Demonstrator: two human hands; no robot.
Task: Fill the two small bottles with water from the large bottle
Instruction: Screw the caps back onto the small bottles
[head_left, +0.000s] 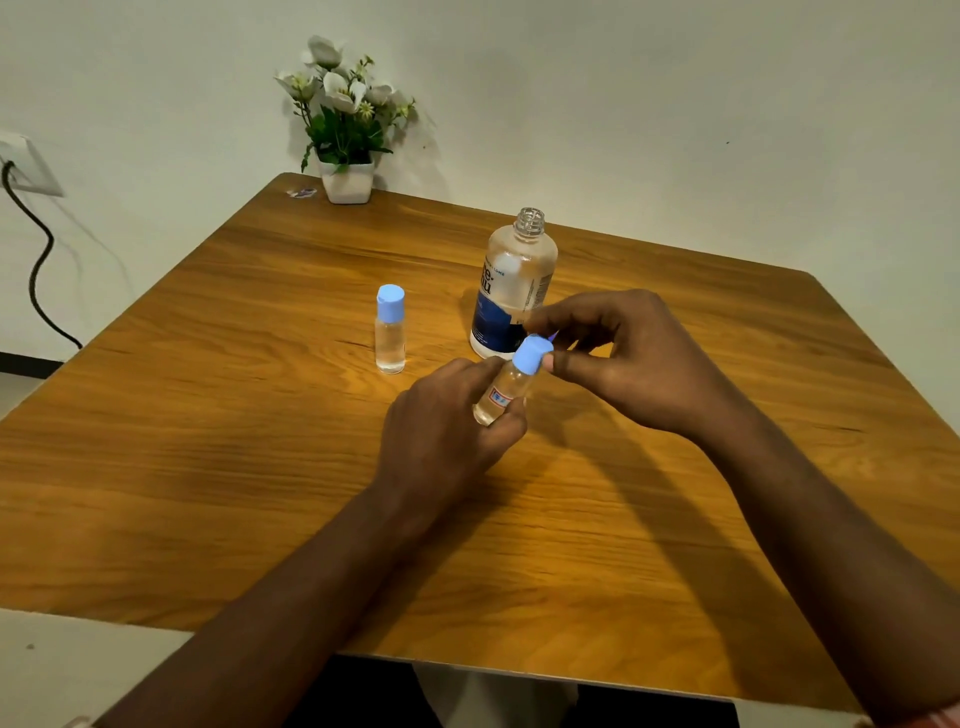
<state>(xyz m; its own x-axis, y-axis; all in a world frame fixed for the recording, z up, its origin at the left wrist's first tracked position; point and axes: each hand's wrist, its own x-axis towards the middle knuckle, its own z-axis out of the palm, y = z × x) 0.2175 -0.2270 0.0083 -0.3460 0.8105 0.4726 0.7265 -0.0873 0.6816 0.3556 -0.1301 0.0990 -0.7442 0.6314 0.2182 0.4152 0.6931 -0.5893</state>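
Held the tilted small bottle (501, 397) in the left hand (447, 421) and pinched its blue cap (531, 356) with the right hand (639, 364) — probably best turned slowly, bottle straight up, no spills.

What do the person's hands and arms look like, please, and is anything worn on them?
The left hand and right hand are bare: no gloves, rings or watch visible. Neither arm is sleeved in view; only a sliver of pinkish striped cloth shows by the right arm at the frame's corner.
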